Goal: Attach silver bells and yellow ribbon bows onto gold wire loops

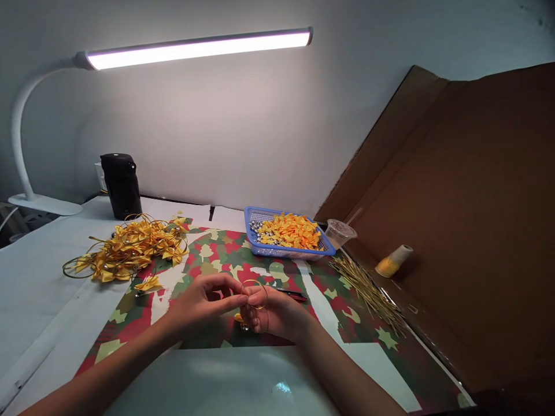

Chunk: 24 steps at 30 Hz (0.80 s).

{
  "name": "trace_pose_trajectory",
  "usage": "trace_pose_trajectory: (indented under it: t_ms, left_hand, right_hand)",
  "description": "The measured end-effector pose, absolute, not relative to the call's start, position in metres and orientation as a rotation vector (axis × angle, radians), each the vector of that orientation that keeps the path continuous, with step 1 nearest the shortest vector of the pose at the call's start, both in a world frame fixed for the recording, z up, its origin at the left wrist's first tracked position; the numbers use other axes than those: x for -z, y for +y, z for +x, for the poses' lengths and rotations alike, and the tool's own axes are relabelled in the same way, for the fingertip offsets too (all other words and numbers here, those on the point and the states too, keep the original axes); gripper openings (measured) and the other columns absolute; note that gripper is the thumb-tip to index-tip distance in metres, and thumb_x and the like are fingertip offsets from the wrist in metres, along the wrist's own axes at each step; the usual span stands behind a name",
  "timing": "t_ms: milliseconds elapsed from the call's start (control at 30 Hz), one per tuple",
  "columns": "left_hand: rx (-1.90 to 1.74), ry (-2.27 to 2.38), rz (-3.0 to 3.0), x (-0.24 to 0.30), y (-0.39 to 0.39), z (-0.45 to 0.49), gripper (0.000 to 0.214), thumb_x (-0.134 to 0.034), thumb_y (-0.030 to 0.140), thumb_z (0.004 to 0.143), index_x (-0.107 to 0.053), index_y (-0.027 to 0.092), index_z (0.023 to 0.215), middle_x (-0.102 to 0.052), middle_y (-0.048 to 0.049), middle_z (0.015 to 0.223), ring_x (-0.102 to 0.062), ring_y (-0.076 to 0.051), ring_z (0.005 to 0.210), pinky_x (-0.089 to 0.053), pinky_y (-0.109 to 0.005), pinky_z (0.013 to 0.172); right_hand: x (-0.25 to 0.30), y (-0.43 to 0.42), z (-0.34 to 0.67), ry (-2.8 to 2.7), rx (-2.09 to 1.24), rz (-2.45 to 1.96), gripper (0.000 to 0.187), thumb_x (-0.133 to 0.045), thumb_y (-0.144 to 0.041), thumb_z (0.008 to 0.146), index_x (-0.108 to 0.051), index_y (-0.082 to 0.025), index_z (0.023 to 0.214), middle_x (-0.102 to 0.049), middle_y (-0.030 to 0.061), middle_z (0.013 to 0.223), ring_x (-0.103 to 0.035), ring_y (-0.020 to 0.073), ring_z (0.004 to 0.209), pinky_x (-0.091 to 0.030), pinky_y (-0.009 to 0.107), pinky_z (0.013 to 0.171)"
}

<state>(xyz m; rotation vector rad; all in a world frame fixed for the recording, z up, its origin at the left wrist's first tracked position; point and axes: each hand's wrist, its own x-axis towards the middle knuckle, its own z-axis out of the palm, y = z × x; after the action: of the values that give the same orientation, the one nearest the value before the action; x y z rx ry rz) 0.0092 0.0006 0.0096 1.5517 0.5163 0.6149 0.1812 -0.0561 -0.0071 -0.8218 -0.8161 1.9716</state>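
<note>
While you look down at the white surface (39,300), a brown cardboard sheet (451,219) rises at two o'clock, a pile of gold bows (130,248) lies at eleven, and a blue basket (284,252) sits at twelve. Nearer, at twelve, your left hand (199,303) and right hand (275,315) close their grips on a thin gold ring (252,281).
</note>
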Motion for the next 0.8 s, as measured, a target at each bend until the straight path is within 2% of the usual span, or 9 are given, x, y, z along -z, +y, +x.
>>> trace_pose_trajectory:
  t_ms: [167, 367, 600, 800]
  left_hand:
    - [-0.609, 0.621, 1.625, -0.0085, 0.0023, 0.0076, 0.022, -0.068, 0.039, 0.074, -0.068, 0.017, 0.079, -0.07, -0.002, 0.077, -0.063, -0.015, 0.071, -0.047, -0.024, 0.061]
    - [-0.565, 0.771, 1.72, -0.0105, 0.0006, 0.0079, 0.028, -0.061, 0.045, 0.076, -0.061, 0.017, 0.075, -0.059, 0.0025, 0.07, -0.046, -0.01, 0.056, -0.033, -0.02, 0.048]
    - [-0.444, 0.709, 1.957, -0.009, -0.0027, 0.0068, 0.034, -0.042, 0.045, 0.085, -0.055, 0.017, 0.072, -0.057, 0.0007, 0.069, -0.051, -0.013, 0.063, -0.039, -0.023, 0.057]
    - [-0.464, 0.686, 2.1, -0.0044, -0.0022, 0.0042, 0.028, -0.044, 0.039, 0.084, -0.051, 0.018, 0.066, -0.051, 0.0022, 0.062, -0.044, -0.013, 0.058, -0.032, -0.023, 0.054]
  right_hand:
    - [0.0042, -0.0578, 0.1814, -0.827, -1.885, -0.85, 0.026, -0.077, -0.028, 0.062, -0.055, -0.015, 0.068, -0.055, -0.0052, 0.056, -0.049, 0.004, 0.047, -0.04, 0.014, 0.046]
    - [0.0046, -0.0593, 0.1831, -0.913, -1.731, -0.923, 0.024, -0.078, -0.028, 0.065, -0.06, -0.014, 0.065, -0.055, -0.0043, 0.058, -0.05, 0.0051, 0.053, -0.041, 0.015, 0.051]
    - [0.0072, -0.0597, 0.1828, -1.028, -1.689, -1.017, 0.027, -0.079, -0.034, 0.064, -0.061, -0.014, 0.063, -0.056, -0.0042, 0.055, -0.045, 0.0045, 0.044, -0.033, 0.016, 0.043]
    - [0.0058, -0.062, 0.1826, -1.169, -1.516, -1.11, 0.029, -0.08, -0.037, 0.065, -0.063, -0.014, 0.065, -0.058, -0.0032, 0.057, -0.051, 0.0076, 0.051, -0.038, 0.019, 0.05]
